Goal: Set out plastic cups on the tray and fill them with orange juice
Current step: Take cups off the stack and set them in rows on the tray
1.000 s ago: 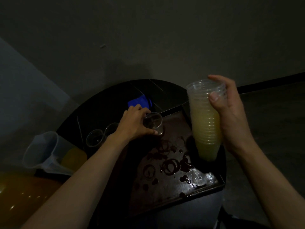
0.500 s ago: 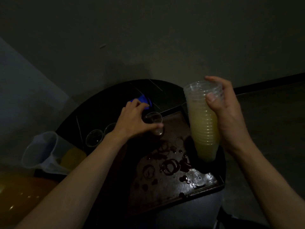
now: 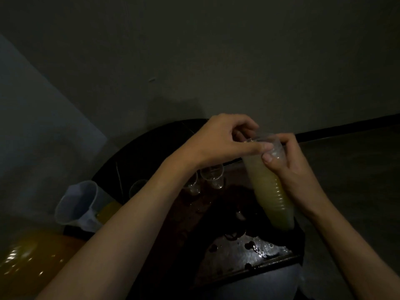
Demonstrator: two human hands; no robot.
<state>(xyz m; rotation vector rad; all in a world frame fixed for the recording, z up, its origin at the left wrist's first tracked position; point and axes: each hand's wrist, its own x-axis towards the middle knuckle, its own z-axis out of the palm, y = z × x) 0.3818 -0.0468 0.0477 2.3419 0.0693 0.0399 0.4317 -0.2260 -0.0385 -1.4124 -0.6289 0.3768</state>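
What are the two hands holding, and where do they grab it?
The right hand grips the stack of plastic cups around its upper part, just below the rims. The left hand pinches the top cup at its rim.

- The tray [image 3: 255, 258] is open but wet at its near right end.
- Loose cups [image 3: 213, 177] stand at its far edge.
- The cup stack [image 3: 270, 191] hangs over its right side.
- A jug [image 3: 78, 204] stands left of the tray.

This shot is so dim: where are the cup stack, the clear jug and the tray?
cup stack [image 3: 271, 192], head view, ribbed yellowish side.
clear jug [image 3: 75, 202], head view, its pale inner wall.
tray [image 3: 257, 255], head view, wet bare near corner.
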